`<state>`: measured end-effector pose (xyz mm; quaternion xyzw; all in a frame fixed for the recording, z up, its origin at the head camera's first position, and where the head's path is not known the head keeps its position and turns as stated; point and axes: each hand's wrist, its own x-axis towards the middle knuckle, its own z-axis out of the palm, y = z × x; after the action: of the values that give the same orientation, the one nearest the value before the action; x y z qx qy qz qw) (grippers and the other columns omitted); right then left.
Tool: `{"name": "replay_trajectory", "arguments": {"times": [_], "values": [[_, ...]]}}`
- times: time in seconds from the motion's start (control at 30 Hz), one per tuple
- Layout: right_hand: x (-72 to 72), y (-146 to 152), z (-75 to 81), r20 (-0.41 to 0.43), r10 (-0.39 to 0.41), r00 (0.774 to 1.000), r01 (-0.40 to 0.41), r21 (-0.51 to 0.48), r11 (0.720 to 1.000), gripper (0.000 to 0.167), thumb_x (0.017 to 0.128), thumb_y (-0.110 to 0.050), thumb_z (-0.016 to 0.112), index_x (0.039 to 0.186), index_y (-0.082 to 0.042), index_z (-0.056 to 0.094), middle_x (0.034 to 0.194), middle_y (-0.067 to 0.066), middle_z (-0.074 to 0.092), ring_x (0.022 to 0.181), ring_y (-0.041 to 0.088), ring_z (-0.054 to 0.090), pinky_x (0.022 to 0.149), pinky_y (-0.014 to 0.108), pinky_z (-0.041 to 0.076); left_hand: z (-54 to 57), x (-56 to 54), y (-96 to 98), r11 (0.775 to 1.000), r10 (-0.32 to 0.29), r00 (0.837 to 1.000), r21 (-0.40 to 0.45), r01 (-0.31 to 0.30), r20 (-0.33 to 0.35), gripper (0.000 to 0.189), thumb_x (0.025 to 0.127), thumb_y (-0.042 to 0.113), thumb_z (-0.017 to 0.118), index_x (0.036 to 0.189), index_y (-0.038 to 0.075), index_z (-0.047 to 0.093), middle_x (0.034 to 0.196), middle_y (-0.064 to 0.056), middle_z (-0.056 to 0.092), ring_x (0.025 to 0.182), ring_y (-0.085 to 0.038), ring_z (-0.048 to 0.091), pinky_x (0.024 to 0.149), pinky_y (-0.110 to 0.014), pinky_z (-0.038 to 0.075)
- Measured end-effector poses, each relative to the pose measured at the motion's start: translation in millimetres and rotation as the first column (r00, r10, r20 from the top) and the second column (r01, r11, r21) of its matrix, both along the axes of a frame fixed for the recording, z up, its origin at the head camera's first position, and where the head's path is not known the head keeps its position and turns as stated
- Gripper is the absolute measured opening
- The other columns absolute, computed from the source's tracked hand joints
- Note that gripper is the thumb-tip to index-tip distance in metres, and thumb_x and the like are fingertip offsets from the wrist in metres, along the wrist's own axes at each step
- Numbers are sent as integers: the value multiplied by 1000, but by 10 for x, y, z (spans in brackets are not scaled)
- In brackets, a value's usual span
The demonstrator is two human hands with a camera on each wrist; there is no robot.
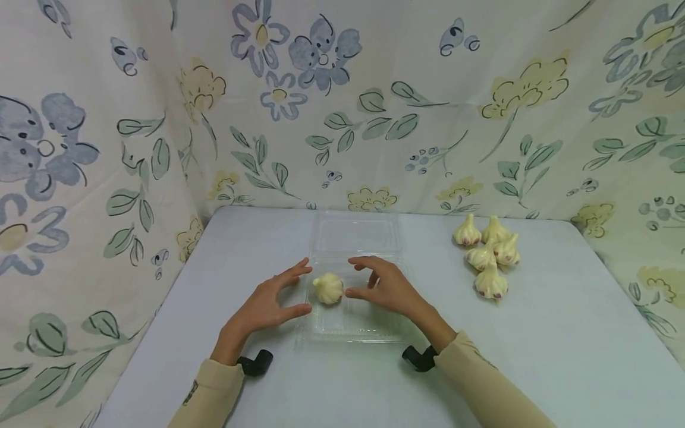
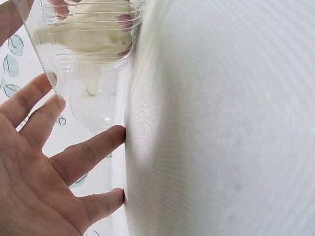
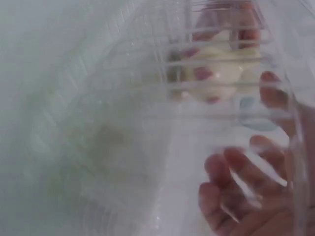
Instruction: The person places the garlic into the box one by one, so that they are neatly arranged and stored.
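A clear plastic clamshell container [image 1: 355, 324] lies on the table, its lid [image 1: 355, 235] folded back away from me. One whole garlic bulb [image 1: 328, 289], cream with purplish marks, sits in the left part of the base. My left hand [image 1: 264, 306] is beside the container's left edge, fingers spread; in the left wrist view some fingertips [image 2: 58, 102] meet the clear rim. Over the base, just right of the bulb, hovers my right hand [image 1: 390, 286], its fingers loosely bent around nothing. Its thumb tip comes close to the bulb; contact is unclear.
Several more garlic bulbs [image 1: 489, 282] are grouped on the right side of the white table [image 1: 562, 333]. A floral curtain [image 1: 374, 131] hangs behind the table and along its sides. Black wrist cameras [image 1: 420, 358] are strapped under both wrists.
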<state>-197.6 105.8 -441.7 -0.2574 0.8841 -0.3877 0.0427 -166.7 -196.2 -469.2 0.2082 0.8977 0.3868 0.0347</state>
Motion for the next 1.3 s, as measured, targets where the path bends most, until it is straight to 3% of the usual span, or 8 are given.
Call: {"name": "replay_trajectory", "arguments": {"times": [0.27, 0.47, 0.6, 0.77, 0.9, 1.1, 1.3], "values": [[65, 221, 2, -14, 44, 999, -45, -63, 997, 62, 86, -37, 82, 141, -18, 61, 130, 11, 68, 84, 12, 61, 75, 32, 55, -1, -5, -11, 1000, -4, 1000, 5, 4, 0, 75, 87, 42, 80, 153, 25, 48, 166, 17, 30, 139, -31, 55, 118, -72, 27], [159, 304, -63, -142, -54, 988, 33, -150, 988, 52, 85, -31, 84, 133, -22, 67, 127, 4, 71, 95, 29, 65, 82, 45, 56, 7, 7, -1, 1000, 1, 1000, -1, -1, 2, 76, 87, 42, 80, 153, 25, 47, 167, 16, 30, 139, -31, 55, 118, -72, 26], [212, 356, -138, -270, -192, 944, 126, -243, 962, 46, 83, -23, 86, 126, -20, 72, 116, -3, 74, 98, 27, 63, 82, 42, 53, 6, 3, -1, 1000, -6, 1000, -4, 6, -2, 76, 87, 42, 80, 154, 25, 47, 167, 15, 30, 139, -31, 55, 118, -72, 26], [206, 464, -228, -359, -304, 882, 185, -329, 926, 38, 80, -13, 87, 116, -18, 76, 105, -3, 75, 97, 21, 60, 79, 32, 49, 4, 4, -4, 1000, -6, 1000, -5, 6, -3, 77, 87, 43, 79, 154, 25, 47, 167, 16, 29, 139, -31, 55, 117, -71, 28], [174, 596, -257, -379, -358, 853, 225, -351, 909, 34, 80, -10, 87, 112, -15, 77, 102, 0, 75, 95, 19, 61, 79, 25, 48, 8, -2, 1, 1000, -8, 1000, -6, 8, -10, 76, 87, 44, 79, 154, 26, 47, 167, 17, 29, 138, -31, 56, 117, -70, 30], [129, 860, -210, -373, -433, 820, 313, -341, 887, 35, 79, -9, 87, 112, -9, 76, 102, 8, 75, 93, 26, 60, 79, 20, 43, 9, 0, -1, 1000, -6, 1000, -2, 6, -2, 76, 87, 43, 79, 154, 26, 47, 167, 18, 28, 139, -30, 55, 118, -72, 27], [64, 1167, -194, -432, -524, 734, 402, -344, 848, 38, 74, -4, 88, 109, 0, 74, 101, 20, 74, 90, 32, 59, 83, 30, 40, 3, 9, -15, 1000, 2, 1000, -12, -2, 0, 77, 87, 44, 79, 154, 26, 46, 167, 18, 28, 139, -30, 55, 118, -73, 25]]}}
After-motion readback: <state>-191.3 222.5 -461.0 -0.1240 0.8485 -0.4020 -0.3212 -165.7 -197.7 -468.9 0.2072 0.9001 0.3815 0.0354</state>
